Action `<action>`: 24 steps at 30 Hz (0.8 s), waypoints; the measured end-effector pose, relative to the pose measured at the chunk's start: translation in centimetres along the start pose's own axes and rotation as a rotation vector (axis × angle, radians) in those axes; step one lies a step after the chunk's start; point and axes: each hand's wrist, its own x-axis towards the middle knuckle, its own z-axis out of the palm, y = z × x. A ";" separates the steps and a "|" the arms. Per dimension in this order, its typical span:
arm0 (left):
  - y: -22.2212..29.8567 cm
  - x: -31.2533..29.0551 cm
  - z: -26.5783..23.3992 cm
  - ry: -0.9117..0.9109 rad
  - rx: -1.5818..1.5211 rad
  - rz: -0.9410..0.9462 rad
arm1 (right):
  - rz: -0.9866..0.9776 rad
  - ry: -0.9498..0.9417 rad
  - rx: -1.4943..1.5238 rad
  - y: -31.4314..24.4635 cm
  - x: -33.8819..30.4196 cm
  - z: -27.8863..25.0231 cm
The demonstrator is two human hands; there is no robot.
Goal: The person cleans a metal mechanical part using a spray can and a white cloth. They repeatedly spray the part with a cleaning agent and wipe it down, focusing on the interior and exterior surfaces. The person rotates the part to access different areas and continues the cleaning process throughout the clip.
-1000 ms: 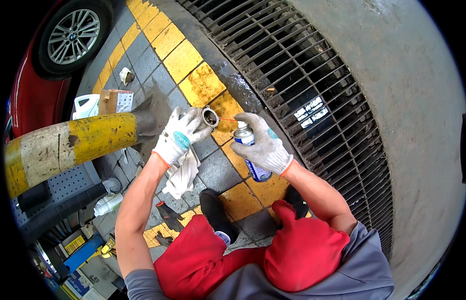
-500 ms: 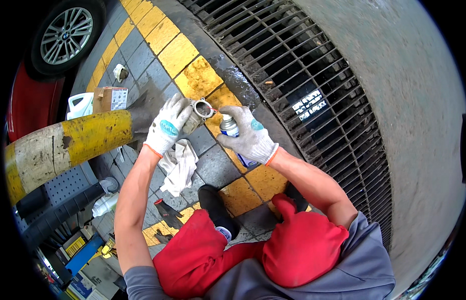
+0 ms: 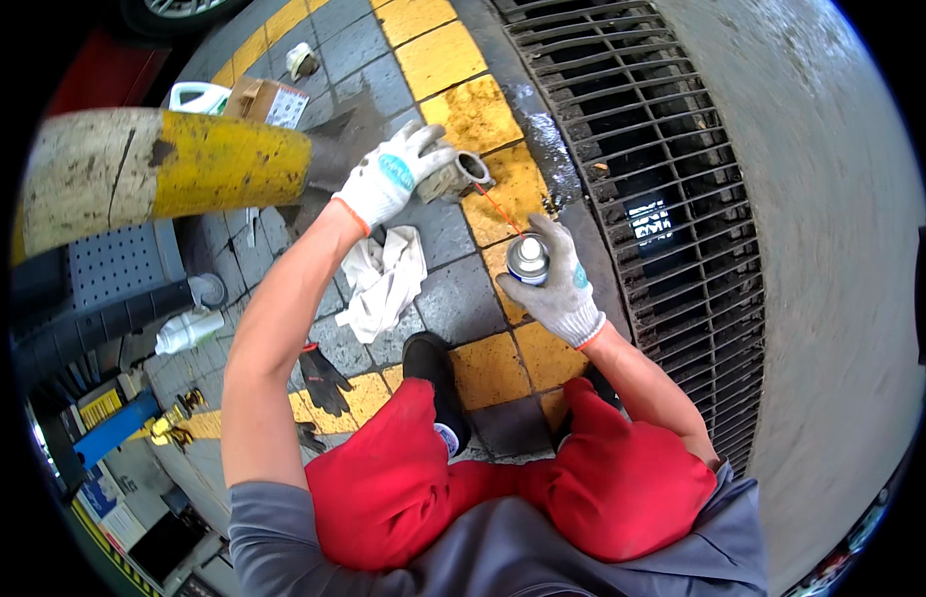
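My left hand, in a white knit glove with a grey palm, grips a dull metal housing with a round flanged opening. The opening faces right, toward the other hand. My right hand, gloved alike, is closed around an aerosol spray can with a silvery top and white nozzle. A thin red straw runs from the nozzle up to the housing's opening. Whether spray is coming out cannot be made out. Below my left hand, a white rag lies crumpled on the tiles.
A yellow-and-white post juts in from the left. Behind it stand a cardboard box and a white jug. A floor grate runs along the right. Dark gloves lie near my left foot; a tool cart stands left.
The can has tilted, its top turning toward me, and moved down and away from the housing. The red straw now shows at full length. The whole view has shifted too.
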 end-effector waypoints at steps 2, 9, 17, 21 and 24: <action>-0.1 0.2 0.5 0.004 -0.017 -0.011 | 0.011 -0.034 -0.030 -0.7 -1.0 -0.1; -0.9 1.1 2.0 0.059 -0.127 0.051 | -0.006 -0.173 -0.184 -2.7 -3.1 -2.2; -1.6 -0.2 4.4 0.201 -0.233 -0.013 | -0.014 -0.165 -0.269 -3.0 -4.8 -2.7; -0.9 -2.1 1.9 0.136 -0.194 -0.302 | -0.037 -0.127 -0.209 -1.5 -6.1 -2.3; 1.8 -3.8 -3.3 -0.096 -0.230 -0.538 | -0.004 -0.103 -0.142 -0.6 -7.1 -2.3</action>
